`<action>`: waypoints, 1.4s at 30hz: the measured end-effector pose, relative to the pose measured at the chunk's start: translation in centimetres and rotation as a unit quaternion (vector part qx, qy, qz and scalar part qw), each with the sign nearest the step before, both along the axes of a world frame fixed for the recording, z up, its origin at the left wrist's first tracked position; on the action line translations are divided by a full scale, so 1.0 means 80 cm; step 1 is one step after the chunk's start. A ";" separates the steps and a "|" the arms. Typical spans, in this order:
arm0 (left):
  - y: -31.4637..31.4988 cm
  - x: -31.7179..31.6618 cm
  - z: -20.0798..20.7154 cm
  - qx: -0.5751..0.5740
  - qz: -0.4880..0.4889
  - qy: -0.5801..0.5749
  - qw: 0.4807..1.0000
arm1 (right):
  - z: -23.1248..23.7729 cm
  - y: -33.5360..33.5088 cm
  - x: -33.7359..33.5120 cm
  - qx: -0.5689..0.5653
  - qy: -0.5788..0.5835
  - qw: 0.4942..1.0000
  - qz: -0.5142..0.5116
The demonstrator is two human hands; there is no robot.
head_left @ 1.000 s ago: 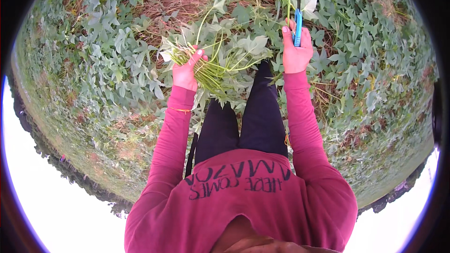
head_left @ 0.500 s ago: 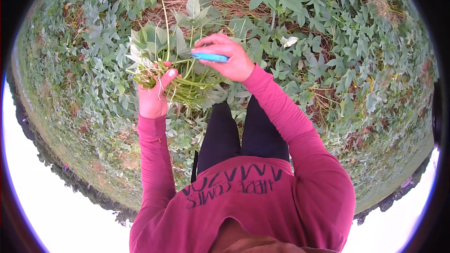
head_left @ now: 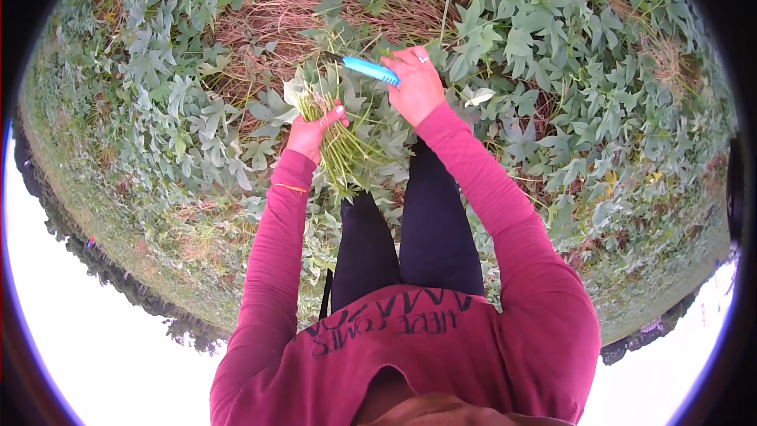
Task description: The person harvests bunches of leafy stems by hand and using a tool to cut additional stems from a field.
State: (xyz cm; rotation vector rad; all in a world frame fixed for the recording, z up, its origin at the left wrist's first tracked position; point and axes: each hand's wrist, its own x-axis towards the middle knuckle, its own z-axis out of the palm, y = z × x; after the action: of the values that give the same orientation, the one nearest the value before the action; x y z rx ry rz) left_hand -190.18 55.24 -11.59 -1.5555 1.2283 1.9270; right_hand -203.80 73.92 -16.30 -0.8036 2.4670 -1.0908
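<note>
My left hand [head_left: 312, 132] is closed round a bundle of leafy green vine cuttings [head_left: 341, 154]. Their bare stems hang toward my legs, and pale leaves stick out above the fist. In my right hand [head_left: 416, 87] is a knife with a bright blue handle [head_left: 371, 71]. Its short dark blade points left, above the bundle and apart from my left hand. A ring shows on one right finger, and my right fingers are wrapped about the handle.
Low lobed-leaf vines [head_left: 516, 35] spread over the ground on all sides. Dry reddish-brown stalks [head_left: 268, 28] lie among them ahead of my hands. My dark-trousered legs [head_left: 438, 229] stand just behind the bundle. A tree line [head_left: 150, 304] edges the field.
My left hand has moved right and slightly away from me, turning the bundle so its stems point downward. My right hand has shifted right and farther out with the knife.
</note>
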 end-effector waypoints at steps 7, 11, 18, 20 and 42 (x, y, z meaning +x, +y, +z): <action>0.215 -0.138 -0.105 0.070 -0.313 0.023 0.947 | 0.087 0.145 0.092 -0.023 -0.081 0.989 -0.126; 0.237 -0.085 -0.175 0.030 -0.372 0.024 0.927 | 0.104 0.186 0.056 -0.093 -0.268 0.957 -0.064; 0.247 -0.071 -0.168 0.010 -0.347 0.017 0.938 | -0.022 0.300 -0.122 0.530 -0.260 0.806 -0.049; 0.247 -0.067 -0.168 -0.005 -0.386 0.002 0.923 | -0.090 0.283 -0.129 0.547 -0.249 0.799 -0.014; 0.128 0.072 0.062 0.018 0.021 0.051 0.998 | 0.062 0.128 0.054 -0.473 -0.676 0.481 -0.295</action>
State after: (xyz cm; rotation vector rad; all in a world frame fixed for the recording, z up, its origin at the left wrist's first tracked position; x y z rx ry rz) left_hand -184.42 65.48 -6.60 -1.4934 1.2039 2.0651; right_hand -199.48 84.13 -11.36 0.7566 0.5225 -2.0873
